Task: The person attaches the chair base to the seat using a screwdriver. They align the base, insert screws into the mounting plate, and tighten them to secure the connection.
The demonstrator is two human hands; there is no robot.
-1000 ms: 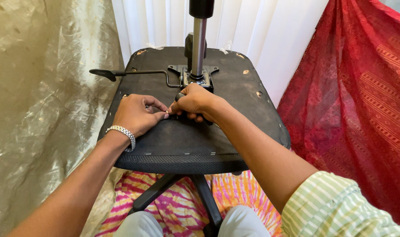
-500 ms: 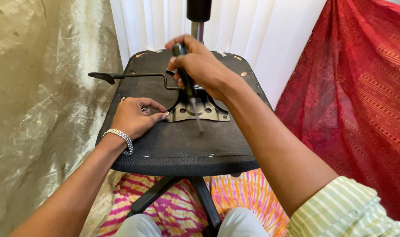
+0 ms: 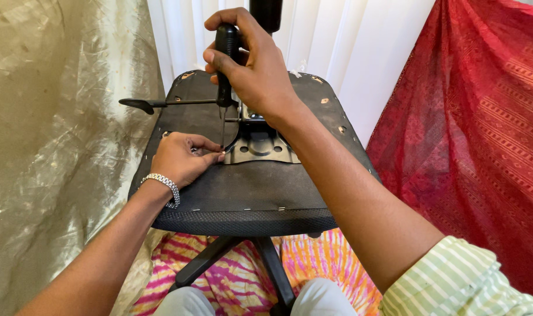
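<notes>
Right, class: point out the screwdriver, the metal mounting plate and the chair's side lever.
screwdriver (image 3: 225, 64), head view, on its black handle.
metal mounting plate (image 3: 260, 151), head view, on its flat front part.
side lever (image 3: 139, 104), head view, on its black paddle end.

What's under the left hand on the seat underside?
The left hand rests on the black seat underside, fingertips at the screwdriver tip beside the metal plate. Anything pinched there is hidden.

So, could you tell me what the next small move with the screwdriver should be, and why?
Probably lower the screwdriver straight down, since its tip hangs just above the left hand's fingertips, which pinch something small at the metal plate edge. The right hand holds it upright.
</notes>
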